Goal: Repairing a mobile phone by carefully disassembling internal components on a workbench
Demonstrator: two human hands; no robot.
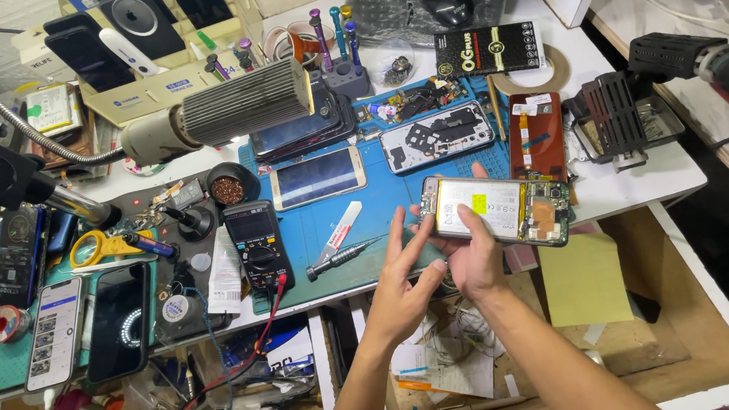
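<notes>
Two bare hands meet above the blue mat (382, 199): my right hand (473, 257) clasps the opened phone (497, 211) from beneath, my left hand (402, 281) spread, fingertips steadying its near edge; best kept level.

A back-less smartphone with a silvery battery, a small yellow sticker and green circuit boards (499, 211) lies flat and lengthwise left to right, inner side up, held above the near edge of the blue-matted worktop (382, 199), right of centre.
</notes>
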